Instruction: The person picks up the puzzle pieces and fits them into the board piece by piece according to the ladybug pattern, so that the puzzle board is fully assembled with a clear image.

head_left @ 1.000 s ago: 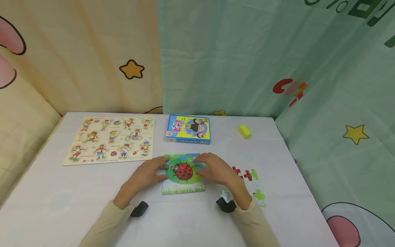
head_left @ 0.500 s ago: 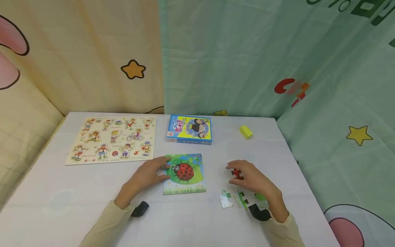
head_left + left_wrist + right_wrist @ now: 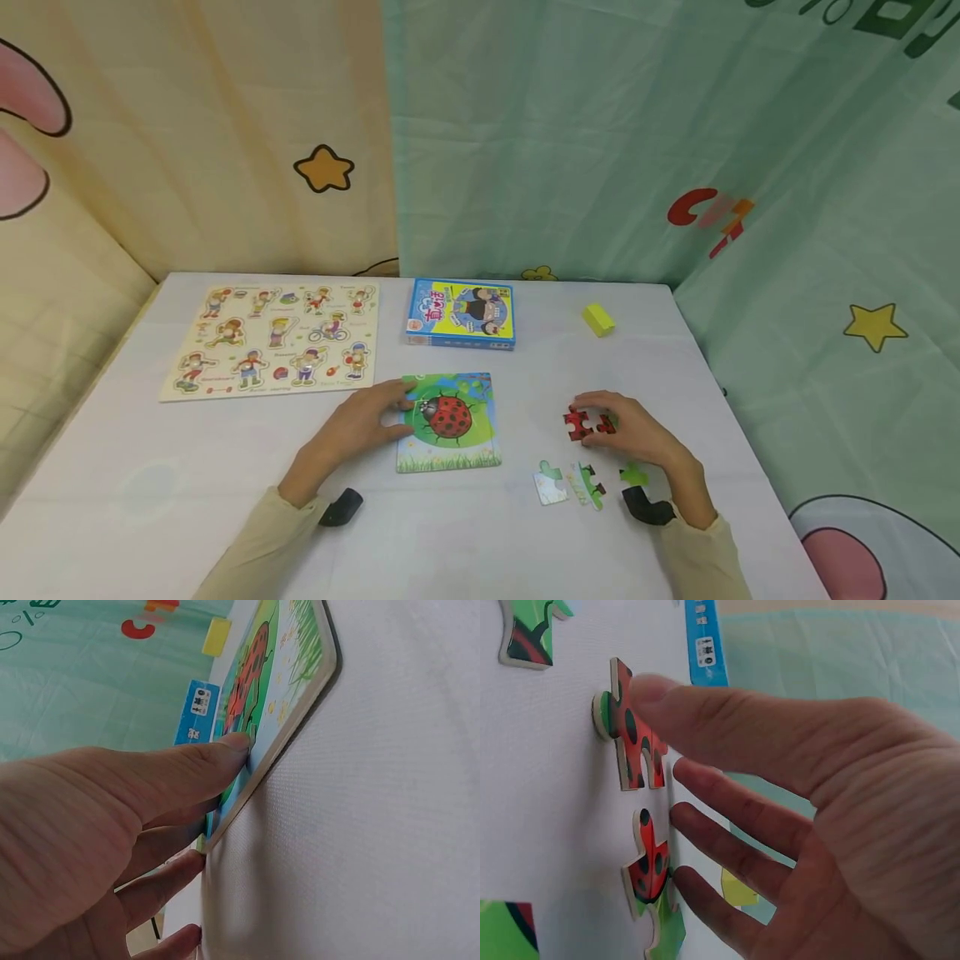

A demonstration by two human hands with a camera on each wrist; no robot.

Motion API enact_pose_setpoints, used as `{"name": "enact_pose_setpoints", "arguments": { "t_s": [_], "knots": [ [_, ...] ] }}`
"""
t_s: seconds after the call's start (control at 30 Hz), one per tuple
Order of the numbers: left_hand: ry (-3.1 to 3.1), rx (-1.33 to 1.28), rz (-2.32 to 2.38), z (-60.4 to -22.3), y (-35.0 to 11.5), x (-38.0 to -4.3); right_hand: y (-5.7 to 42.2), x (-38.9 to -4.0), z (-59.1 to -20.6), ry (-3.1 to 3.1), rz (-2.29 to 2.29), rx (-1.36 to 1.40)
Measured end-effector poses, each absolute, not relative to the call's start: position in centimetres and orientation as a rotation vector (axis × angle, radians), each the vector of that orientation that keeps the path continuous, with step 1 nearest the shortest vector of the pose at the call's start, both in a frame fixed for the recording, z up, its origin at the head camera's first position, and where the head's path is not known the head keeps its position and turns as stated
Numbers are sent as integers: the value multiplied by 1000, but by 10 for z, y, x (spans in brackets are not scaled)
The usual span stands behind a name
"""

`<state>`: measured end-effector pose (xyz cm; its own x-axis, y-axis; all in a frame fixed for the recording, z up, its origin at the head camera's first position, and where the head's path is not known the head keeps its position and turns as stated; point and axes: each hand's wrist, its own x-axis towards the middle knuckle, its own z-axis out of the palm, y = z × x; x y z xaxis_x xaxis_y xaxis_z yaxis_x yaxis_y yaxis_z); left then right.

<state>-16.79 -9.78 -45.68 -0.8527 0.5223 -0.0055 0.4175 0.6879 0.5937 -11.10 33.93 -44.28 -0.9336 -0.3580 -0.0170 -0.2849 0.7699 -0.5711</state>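
Note:
My left hand [image 3: 365, 417] rests at the left edge of a square ladybug picture board [image 3: 447, 457], thumb on its face and fingers along the edge in the left wrist view. To the right, my right hand [image 3: 633, 427] has its thumb and index finger on either side of a red, black-spotted puzzle piece [image 3: 634, 731], pinching it. A second red and green puzzle piece [image 3: 651, 874] lies beside it, under the other fingers, which are spread. Closer to the front lie a pale puzzle piece [image 3: 551, 486], a green-edged puzzle piece [image 3: 585, 483] and a green puzzle piece [image 3: 633, 475].
A wooden puzzle board with child figures [image 3: 273, 342] lies at the back left of the white table [image 3: 450, 542]. Behind the ladybug board sits a blue and yellow box [image 3: 460, 314]. A small yellow block [image 3: 597, 320] stands at the back right. Printed curtains surround the table.
My right hand has left the ladybug board, moved right to the loose pieces and closed its thumb and index finger on a red one. The left hand has stayed on the board.

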Motion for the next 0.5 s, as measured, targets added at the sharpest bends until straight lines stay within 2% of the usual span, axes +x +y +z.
{"name": "enact_pose_setpoints", "arguments": {
  "t_s": [0.5],
  "knots": [
    [2713, 775, 915, -457, -98, -168, 347, -111, -449, 2841, -879, -552]
  ]
}}
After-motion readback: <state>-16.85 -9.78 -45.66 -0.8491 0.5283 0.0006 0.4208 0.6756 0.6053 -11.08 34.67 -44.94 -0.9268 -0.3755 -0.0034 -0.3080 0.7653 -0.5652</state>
